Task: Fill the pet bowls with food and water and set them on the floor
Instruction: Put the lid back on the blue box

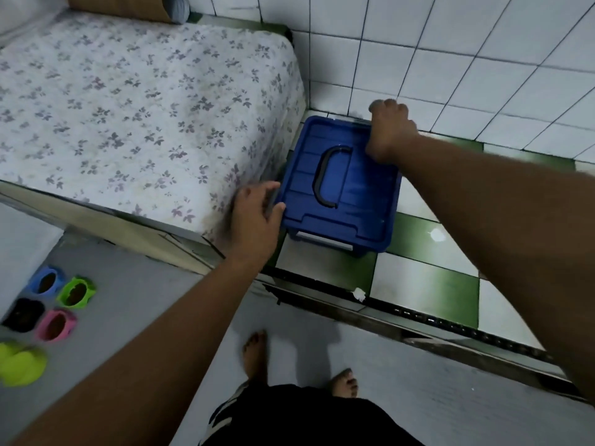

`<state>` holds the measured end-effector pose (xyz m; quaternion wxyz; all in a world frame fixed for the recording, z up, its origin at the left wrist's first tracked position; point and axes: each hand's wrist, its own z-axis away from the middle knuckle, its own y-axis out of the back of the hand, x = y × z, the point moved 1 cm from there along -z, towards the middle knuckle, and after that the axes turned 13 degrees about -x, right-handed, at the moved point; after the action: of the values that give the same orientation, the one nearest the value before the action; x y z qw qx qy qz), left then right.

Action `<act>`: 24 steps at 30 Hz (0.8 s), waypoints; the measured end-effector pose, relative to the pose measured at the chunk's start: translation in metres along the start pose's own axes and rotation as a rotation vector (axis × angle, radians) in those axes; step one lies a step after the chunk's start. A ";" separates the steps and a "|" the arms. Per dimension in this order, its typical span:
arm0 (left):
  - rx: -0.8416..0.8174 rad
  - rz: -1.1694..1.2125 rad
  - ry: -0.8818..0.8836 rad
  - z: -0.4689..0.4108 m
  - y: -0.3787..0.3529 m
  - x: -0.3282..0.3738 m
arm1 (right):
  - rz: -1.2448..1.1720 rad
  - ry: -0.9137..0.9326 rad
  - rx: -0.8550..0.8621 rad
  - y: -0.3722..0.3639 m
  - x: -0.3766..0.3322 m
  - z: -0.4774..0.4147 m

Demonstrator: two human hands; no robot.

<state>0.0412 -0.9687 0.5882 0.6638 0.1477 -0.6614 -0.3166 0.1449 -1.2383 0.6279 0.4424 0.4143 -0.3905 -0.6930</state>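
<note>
A blue plastic storage box [341, 188] with a dark handle in its lid stands on the tiled floor between the bed and the wall. My left hand [257, 217] rests against the lid's near left corner with fingers spread. My right hand [388, 133] is closed over the lid's far right edge. Several small pet bowls sit on the grey floor at the lower left: a blue bowl [46, 280], a green bowl [76, 291], a black bowl [24, 314] and a pink bowl [56, 325], each holding dark food. A yellow-green bowl [20, 362] lies below them.
A bed with a flowered sheet [135, 107] fills the upper left. White wall tiles [450, 59] rise behind the box. A metal door track [402, 317] separates the grey floor from the green-and-white tiles. My bare feet [257, 352] stand on the grey floor.
</note>
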 end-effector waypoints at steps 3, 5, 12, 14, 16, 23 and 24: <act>0.004 -0.367 -0.347 0.003 0.000 0.002 | -0.012 0.033 -0.040 -0.002 -0.015 -0.012; -0.043 -0.481 -0.494 0.004 0.003 0.001 | -0.027 0.048 -0.067 -0.002 -0.022 -0.018; -0.278 -0.735 -0.492 0.016 0.008 -0.018 | -0.215 0.016 -0.119 -0.001 -0.008 -0.029; -0.296 -0.808 -0.482 0.013 0.005 -0.016 | -0.242 0.000 -0.123 0.001 -0.003 -0.032; -0.244 -0.846 -0.479 0.010 0.000 -0.014 | -0.278 -0.018 -0.135 0.005 0.002 -0.035; -0.071 -0.849 -0.517 0.004 -0.008 -0.013 | -0.439 -0.004 -0.254 0.002 0.009 -0.044; -0.062 -0.843 -0.519 0.003 -0.009 -0.013 | -0.462 0.003 -0.245 0.001 0.009 -0.044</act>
<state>0.0375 -0.9662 0.5726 0.2952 0.2989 -0.6779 -0.6033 0.1835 -1.2543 0.6109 0.3197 0.4367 -0.1978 -0.8173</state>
